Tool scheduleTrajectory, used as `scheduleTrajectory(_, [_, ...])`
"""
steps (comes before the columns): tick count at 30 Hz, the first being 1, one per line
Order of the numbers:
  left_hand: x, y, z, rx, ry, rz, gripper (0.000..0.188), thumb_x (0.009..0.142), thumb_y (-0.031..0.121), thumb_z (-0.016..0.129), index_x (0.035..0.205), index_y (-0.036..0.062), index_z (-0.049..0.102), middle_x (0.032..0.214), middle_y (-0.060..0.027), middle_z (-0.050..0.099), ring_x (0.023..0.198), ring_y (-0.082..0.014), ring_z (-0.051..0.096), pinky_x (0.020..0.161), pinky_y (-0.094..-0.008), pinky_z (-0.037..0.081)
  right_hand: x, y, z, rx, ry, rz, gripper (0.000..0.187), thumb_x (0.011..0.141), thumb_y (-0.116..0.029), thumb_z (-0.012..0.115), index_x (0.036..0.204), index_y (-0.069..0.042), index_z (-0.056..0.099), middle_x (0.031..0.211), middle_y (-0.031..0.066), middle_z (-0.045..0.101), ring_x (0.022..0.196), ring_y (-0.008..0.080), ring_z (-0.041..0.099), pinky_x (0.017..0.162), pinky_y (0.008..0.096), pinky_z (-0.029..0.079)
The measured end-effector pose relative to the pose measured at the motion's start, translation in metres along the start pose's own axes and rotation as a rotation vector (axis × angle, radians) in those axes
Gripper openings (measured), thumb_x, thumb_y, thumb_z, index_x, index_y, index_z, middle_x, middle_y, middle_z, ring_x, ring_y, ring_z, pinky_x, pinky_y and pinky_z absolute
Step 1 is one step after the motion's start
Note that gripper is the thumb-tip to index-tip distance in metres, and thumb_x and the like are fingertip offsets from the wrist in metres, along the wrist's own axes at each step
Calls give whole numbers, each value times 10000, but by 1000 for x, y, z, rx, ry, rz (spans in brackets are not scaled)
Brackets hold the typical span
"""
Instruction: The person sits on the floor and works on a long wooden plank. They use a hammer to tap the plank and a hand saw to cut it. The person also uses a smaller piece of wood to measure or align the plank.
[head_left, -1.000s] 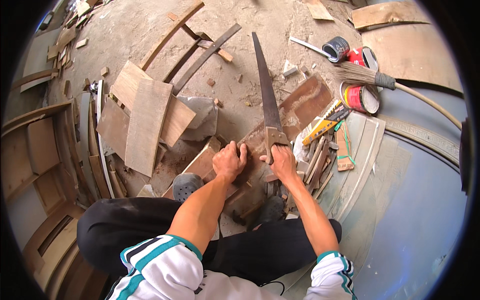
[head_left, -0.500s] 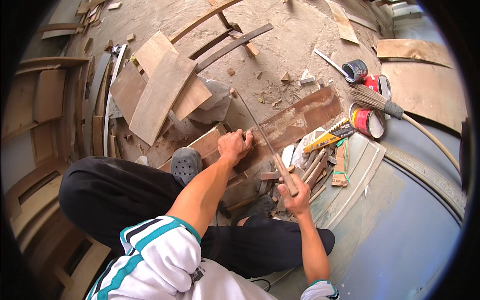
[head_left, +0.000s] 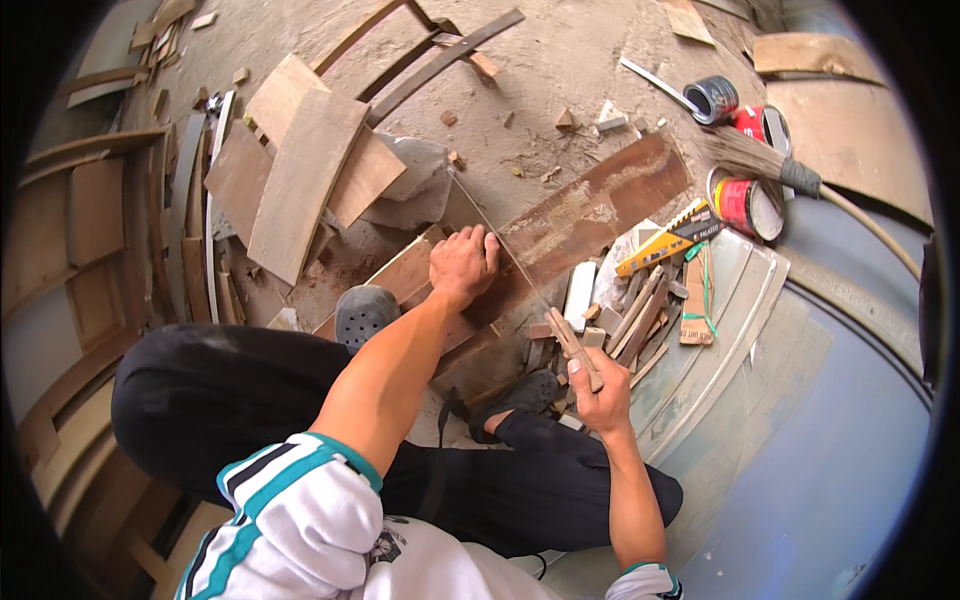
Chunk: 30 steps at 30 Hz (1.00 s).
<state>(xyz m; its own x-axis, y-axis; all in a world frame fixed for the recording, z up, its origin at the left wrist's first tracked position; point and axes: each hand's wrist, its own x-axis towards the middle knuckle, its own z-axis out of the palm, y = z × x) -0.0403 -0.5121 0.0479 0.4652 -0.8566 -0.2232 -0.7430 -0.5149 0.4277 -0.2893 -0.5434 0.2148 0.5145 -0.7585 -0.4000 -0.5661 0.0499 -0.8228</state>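
My right hand (head_left: 600,393) is closed round the wooden handle of a saw (head_left: 572,345). Its thin straight blade, seen nearly edge-on, slants away to the upper left. Just left of the blade, my left hand (head_left: 463,265) presses down on a wooden board (head_left: 405,268), its fingers bent over the wood; the fingertips are partly hidden. My shoe (head_left: 368,318) rests against the board's near side. Beyond the blade lies a wide, worn brown plank (head_left: 600,215). Where the blade meets the wood is hard to make out.
Wood scraps (head_left: 640,315) and a yellow-black cardboard sleeve (head_left: 662,240) lie at the right. Past them are paint cans (head_left: 735,205) and a brush broom (head_left: 800,180). Thin panels (head_left: 305,190) lean on a stone at the left, near wooden frames (head_left: 95,215). A blue-grey sheet (head_left: 800,420) covers the lower right.
My right hand has shifted slightly right and down, drawing the saw back a little. My left hand stays on the board. The whole view has tilted somewhat.
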Motion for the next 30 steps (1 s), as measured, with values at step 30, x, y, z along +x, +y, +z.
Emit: scheduleTrajectory(30, [9, -1, -6, -63, -182, -74, 434, 975, 398, 468, 801, 51, 661, 696, -244, 664, 680, -442, 671, 662, -536, 534, 14, -55, 4, -116, -19, 10, 314, 905, -177, 649, 691, -19, 483, 546, 162, 482, 469, 361, 542, 475, 384, 414])
